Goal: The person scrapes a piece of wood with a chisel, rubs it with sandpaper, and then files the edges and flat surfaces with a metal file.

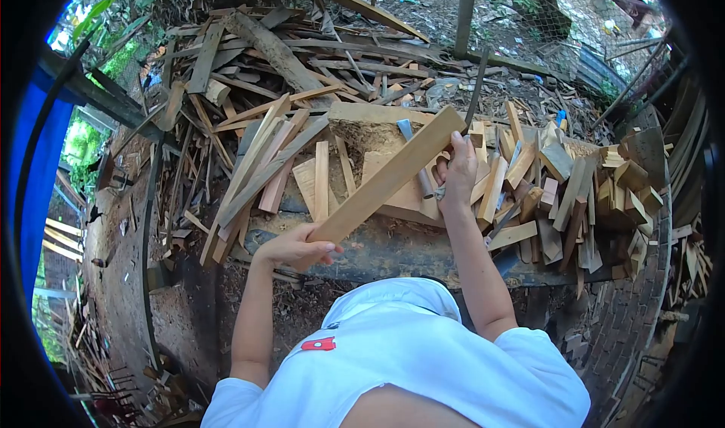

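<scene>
A long, flat wooden board [389,173] slants up to the right across the workbench, spanning both of my hands. My left hand [300,247] is closed round its lower end, thumb on top and fingers underneath. Near the upper end, my right hand [459,169] grips the board's edge with the thumb over it. Behind the board lies a thick pale wood block [411,205]. A tool with a blue end [405,128] and a grey cylindrical end rests there, its middle hidden by the board.
Several offcuts [578,201] crowd the bench's right side, and long strips [249,179] lean on its left. The bench's dark front edge [362,258] runs close to my body. Beyond is a scrap-wood heap [294,58]; a blue sheet [34,171] hangs far left.
</scene>
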### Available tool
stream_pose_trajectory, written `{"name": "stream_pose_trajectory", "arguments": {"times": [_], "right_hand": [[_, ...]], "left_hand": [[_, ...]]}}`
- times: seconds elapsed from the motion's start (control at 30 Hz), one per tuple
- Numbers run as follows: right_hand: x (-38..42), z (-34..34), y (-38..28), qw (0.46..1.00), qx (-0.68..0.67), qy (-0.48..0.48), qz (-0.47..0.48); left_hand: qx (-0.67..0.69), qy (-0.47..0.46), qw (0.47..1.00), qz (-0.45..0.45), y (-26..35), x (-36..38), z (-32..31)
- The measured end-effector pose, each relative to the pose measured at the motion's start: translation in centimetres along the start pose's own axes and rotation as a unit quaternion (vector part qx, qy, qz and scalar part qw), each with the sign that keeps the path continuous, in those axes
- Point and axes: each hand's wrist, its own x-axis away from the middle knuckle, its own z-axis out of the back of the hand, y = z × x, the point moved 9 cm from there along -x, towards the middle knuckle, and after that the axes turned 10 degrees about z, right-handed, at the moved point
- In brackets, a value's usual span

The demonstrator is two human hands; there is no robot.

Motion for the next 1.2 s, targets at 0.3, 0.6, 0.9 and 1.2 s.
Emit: {"name": "stream_pose_trajectory", "arguments": {"times": [0.3, 0.6, 0.9, 1.2], "right_hand": [[2.0, -6.2, 0.6, 0.978, 0.095, -0.176, 0.063], [1.8, 1.1, 5.7, 0.971, 0.198, -0.111, 0.072], [5.4, 2.6, 10.6, 0.931, 0.299, -0.207, -0.005], [8.5, -5.6, 7.2, 0.859, 0.381, -0.339, 0.045]], "left_hand": [[-0.024, 0.047, 0.989, -0.139, 9.4, -5.3, -2.7], [0.275, 0.297, 0.817, -0.41, 14.1, -5.2, 7.0], [0.332, 0.352, 0.775, -0.405, 9.5, -4.3, 7.0], [0.471, 0.227, 0.752, -0.401, 8.8, -0.1, 6.6]]}}
